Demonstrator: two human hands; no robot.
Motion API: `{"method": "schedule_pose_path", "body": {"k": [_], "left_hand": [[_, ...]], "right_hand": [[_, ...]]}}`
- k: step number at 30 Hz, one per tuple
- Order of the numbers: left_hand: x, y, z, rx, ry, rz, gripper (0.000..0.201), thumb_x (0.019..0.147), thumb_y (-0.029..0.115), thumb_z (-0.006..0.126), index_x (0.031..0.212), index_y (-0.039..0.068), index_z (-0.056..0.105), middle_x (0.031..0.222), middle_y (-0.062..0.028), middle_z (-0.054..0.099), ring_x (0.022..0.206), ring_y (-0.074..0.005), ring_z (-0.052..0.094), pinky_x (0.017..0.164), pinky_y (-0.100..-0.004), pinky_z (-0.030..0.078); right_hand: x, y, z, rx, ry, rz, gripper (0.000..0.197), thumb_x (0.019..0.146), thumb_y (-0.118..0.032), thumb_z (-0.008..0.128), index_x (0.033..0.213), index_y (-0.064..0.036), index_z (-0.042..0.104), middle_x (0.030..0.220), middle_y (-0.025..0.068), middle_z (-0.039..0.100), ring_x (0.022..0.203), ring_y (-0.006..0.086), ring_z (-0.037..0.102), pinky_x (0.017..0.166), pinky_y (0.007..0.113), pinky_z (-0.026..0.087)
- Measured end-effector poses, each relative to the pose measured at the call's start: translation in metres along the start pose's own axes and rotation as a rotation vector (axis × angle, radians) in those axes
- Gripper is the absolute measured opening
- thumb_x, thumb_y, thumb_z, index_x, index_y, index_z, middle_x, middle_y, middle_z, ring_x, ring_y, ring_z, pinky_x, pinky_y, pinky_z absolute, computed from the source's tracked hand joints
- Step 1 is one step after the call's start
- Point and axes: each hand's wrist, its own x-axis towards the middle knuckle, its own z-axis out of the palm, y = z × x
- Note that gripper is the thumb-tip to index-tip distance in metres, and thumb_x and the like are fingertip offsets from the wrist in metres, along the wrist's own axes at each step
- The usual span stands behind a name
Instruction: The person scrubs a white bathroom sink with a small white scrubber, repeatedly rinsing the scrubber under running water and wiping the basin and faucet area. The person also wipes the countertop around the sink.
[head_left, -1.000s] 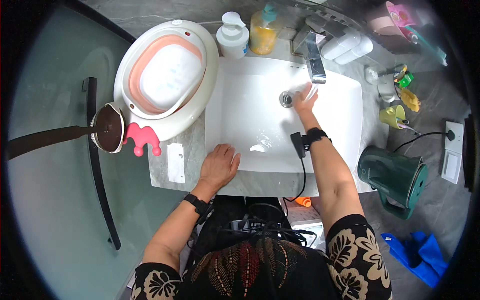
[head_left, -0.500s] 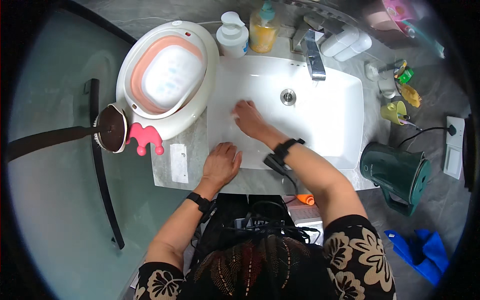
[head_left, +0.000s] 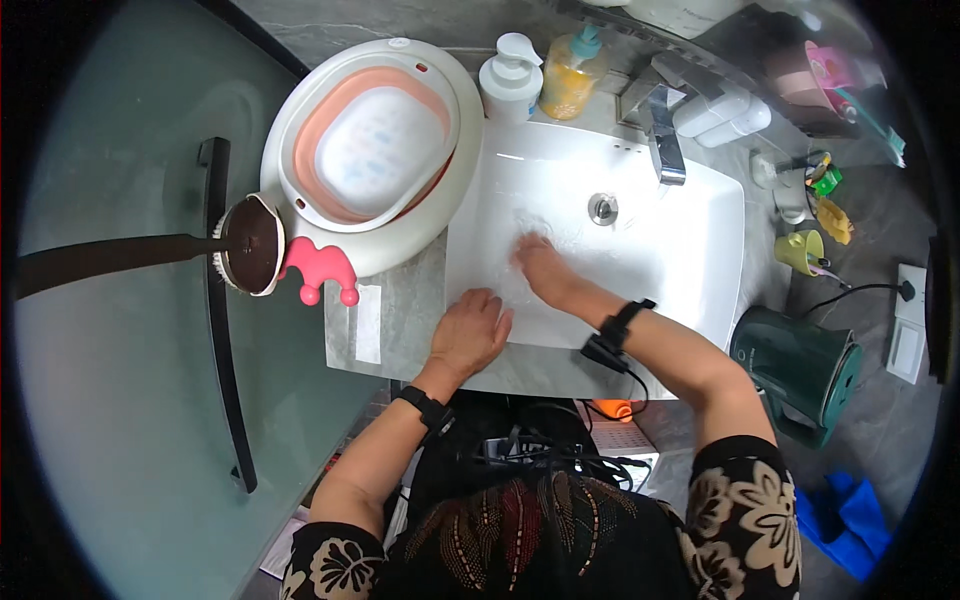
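Note:
My right hand [head_left: 546, 272] is low inside the white sink [head_left: 700, 260], toward its left half. Its fingertips are smeared by motion against the basin floor, so whether they hold anything is hidden. Water ripples just beyond them, and the metal drain [head_left: 603, 209] lies farther to the right. My left hand [head_left: 470, 335] rests on the sink's front left rim, fingers extended and holding nothing. Both wrists wear black bands, the right one with a small black device and cable.
Left of the sink lies a white and peach folding basin [head_left: 300, 150]. White [head_left: 510, 90] and yellow [head_left: 570, 85] pump bottles stand behind, beside the chrome faucet [head_left: 665, 140]. A green kettle [head_left: 795, 360] is at right; a long-handled brown dipper [head_left: 250, 245] is at left.
The whole view has shifted, with the sink now farther right in the picture. Within the basin my right hand has moved slightly right and nearer to me. My left hand stays on the rim.

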Motion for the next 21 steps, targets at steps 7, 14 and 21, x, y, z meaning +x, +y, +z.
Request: {"method": "schedule_pose_path", "body": {"k": [7,14,21], "left_hand": [[0.005,0.004,-0.001,-0.012,-0.038,0.009,0.021,0.084,0.019,0.056,0.089,-0.001,0.059,0.099,-0.0159,0.059,0.095,-0.0321,0.057,0.079,-0.0410,0.048],[0.003,0.000,-0.002,-0.006,-0.015,0.008,0.019,0.083,0.018,0.057,0.089,0.000,0.060,0.098,-0.0160,0.060,0.093,-0.0326,0.057,0.079,-0.0406,0.048],[0.004,0.002,-0.005,-0.035,-0.109,-0.029,0.020,0.084,0.018,0.056,0.089,-0.001,0.060,0.102,-0.0167,0.059,0.095,-0.0322,0.056,0.080,-0.0400,0.048]], "right_hand": [[0.121,0.033,-0.028,0.450,0.629,0.213,0.027,0.079,0.003,0.041,0.094,-0.0034,0.063,0.099,0.0221,0.060,0.097,0.0384,0.056,0.086,0.044,0.045],[0.084,0.029,-0.015,0.170,0.362,0.043,0.018,0.076,0.001,0.051,0.089,-0.0038,0.061,0.099,0.0153,0.057,0.097,0.0334,0.054,0.085,0.041,0.046],[-0.085,0.066,-0.049,0.283,0.002,0.167,0.021,0.067,0.000,0.064,0.086,-0.0083,0.062,0.096,0.0107,0.058,0.097,0.0290,0.055,0.085,0.040,0.046]]}}
